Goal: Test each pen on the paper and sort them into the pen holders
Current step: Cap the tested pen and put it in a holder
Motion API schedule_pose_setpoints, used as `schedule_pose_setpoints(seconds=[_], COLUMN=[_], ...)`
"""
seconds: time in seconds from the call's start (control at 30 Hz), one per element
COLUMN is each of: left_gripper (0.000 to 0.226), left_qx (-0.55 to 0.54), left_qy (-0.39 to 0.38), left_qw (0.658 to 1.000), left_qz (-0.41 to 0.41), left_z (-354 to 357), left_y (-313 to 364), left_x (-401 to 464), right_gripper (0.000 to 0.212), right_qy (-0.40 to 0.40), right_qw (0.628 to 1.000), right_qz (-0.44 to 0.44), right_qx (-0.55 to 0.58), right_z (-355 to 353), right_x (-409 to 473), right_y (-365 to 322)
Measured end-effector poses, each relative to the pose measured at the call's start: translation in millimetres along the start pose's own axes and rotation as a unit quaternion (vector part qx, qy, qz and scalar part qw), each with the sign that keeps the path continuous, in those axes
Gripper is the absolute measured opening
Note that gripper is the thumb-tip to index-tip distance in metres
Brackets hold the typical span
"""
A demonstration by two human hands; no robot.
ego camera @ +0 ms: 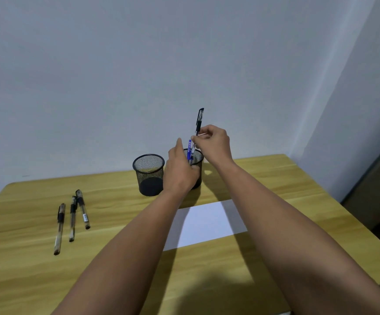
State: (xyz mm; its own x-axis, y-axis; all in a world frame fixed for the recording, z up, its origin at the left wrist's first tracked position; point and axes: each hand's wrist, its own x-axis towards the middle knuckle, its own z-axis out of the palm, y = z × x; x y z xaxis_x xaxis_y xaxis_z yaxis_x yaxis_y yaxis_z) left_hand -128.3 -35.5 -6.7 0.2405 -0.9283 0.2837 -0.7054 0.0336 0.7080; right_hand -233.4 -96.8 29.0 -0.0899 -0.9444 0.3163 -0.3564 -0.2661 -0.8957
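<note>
- Holding a black-capped pen (199,120) upright, the right hand (215,143) pinches it with its fingers over the right pen holder (197,163) near the bench's far edge.
- The left hand (180,171) wraps its fingers round that holder, which has a blue pen (190,149) in it.
- The left pen holder (148,175) stands just beside it.
- Three pens (72,218) lie near the left edge of the bench (116,223).
- White paper (203,223) lies between the arms.

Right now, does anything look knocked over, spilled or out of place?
Nothing stands out. Both mesh holders stand upright, the paper lies flat, and three pens lie loose on the table's left side, apparently awaiting testing.
</note>
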Motion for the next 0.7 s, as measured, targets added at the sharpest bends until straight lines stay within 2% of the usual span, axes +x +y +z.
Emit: schedule_pose_setpoints(seconds=[0.2,0.33,0.43,0.53,0.63,0.7], left_gripper=[0.083,0.065,0.06,0.082,0.11,0.118], left_qx=[0.085,0.125,0.137,0.162,0.159,0.139], left_qy=[-0.022,0.03,0.072,0.055,-0.006,-0.04], left_qw=[0.995,0.989,0.984,0.985,0.986,0.986], left_qz=[0.037,0.078,0.084,0.027,-0.057,-0.086], left_z=[-24.6,-49.3,-67.5,-81.5,-89.9,-90.8], left_y=[2.1,-7.3,-20.9,-42.4,-67.5,-79.4], left_x=[8.1,12.5,16.7,17.0,15.2,14.5], right_gripper=[0.018,0.012,0.013,0.019,0.023,0.021], right_qy=[-0.005,-0.021,-0.035,-0.047,-0.069,-0.083], right_qw=[1.0,1.0,0.999,0.999,0.997,0.996], right_qz=[-0.011,-0.007,-0.007,-0.008,-0.013,-0.016], right_qx=[0.004,0.013,0.021,0.024,0.017,0.008], right_z=[5.7,15.0,26.0,37.0,48.7,56.3], right_x=[-1.0,-4.2,-7.9,-11.5,-15.0,-18.0], right_y=[-17.4,-25.8,-32.7,-37.9,-41.3,-42.8])
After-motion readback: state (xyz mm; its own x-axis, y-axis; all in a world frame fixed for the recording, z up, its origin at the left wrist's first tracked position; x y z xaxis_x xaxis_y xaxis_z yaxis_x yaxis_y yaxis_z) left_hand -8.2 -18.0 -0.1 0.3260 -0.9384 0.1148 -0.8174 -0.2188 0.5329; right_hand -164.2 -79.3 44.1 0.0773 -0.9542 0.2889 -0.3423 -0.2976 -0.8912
